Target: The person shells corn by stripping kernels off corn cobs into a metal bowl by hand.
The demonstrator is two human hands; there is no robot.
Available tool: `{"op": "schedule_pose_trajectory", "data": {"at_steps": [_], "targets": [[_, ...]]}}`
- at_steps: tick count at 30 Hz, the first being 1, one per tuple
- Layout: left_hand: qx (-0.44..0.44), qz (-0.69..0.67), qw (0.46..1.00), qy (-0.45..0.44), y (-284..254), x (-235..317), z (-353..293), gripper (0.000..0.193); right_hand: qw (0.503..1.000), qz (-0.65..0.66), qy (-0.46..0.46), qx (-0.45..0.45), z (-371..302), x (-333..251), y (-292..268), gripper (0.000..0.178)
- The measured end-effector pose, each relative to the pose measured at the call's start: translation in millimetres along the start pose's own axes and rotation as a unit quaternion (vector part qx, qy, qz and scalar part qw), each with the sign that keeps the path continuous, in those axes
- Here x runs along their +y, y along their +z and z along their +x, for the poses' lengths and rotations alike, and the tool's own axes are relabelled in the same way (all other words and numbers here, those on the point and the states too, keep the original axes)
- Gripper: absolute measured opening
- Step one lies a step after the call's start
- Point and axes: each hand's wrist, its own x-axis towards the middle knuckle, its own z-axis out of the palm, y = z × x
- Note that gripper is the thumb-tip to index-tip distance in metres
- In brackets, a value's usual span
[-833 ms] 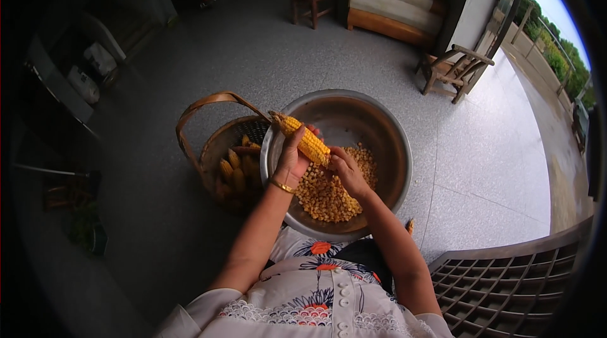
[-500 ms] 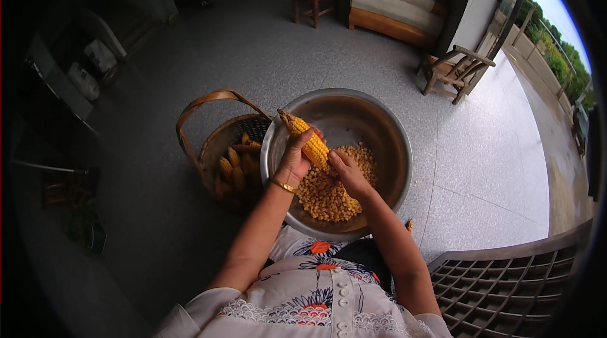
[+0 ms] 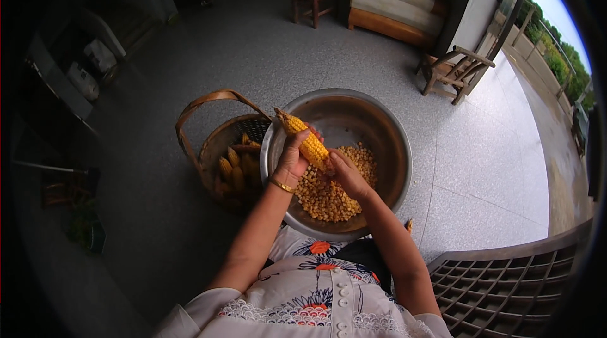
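Observation:
A yellow ear of corn (image 3: pixel 310 144) is held aslant over a wide metal basin (image 3: pixel 406 154), its dry, pointed tip up and to the left. My left hand (image 3: pixel 293 161), with a gold bracelet at the wrist, wraps round the ear's middle. At the lower end, my right hand (image 3: pixel 349 177) is closed on the ear, thumb pressed against it; the fingers beneath are partly hidden. That lower end shows a reddish-brown patch without kernels. Loose corn kernels (image 3: pixel 329 204) lie heaped in the near part of the basin, below both hands.
Left of the basin stands a woven basket (image 3: pixel 207 139) with a tall handle, holding several ears of corn (image 3: pixel 235 172). A small wooden chair (image 3: pixel 452 75) is by the doorway. Dark latticework (image 3: pixel 506 281) fills the lower right. A corn piece (image 3: pixel 410 225) lies on the floor.
The ear has shifted slightly up and left with my left hand. My right thumb has moved a little, and more of the bare reddish-brown patch shows at the lower end.

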Motion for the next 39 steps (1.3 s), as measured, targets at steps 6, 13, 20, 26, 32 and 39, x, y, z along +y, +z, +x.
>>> {"op": "schedule_pose_trajectory", "data": {"at_steps": [6,13,20,26,32,39], "targets": [[-0.01,0.0,1.0,-0.004,2,-1,-1,0.028,0.994,-0.094,-0.042,-0.036,5,5,-9,0.04],[-0.019,-0.005,1.0,0.009,3,1,-2,0.03,0.99,-0.102,-0.062,-0.068,4,5,-8,0.044],[0.04,-0.035,0.999,-0.004,1,-3,2,0.034,0.996,-0.06,-0.066,0.013,6,5,-6,0.042],[-0.017,-0.01,1.0,0.011,3,-5,1,0.039,0.997,-0.049,-0.055,0.013,11,10,-14,0.032],[-0.02,-0.033,0.999,0.018,2,-2,0,0.04,0.981,-0.14,-0.136,0.014,14,16,-15,0.033],[-0.051,-0.031,0.998,-0.001,3,-2,-1,0.037,0.997,0.072,-0.033,-0.004,10,9,-15,0.034]]}}
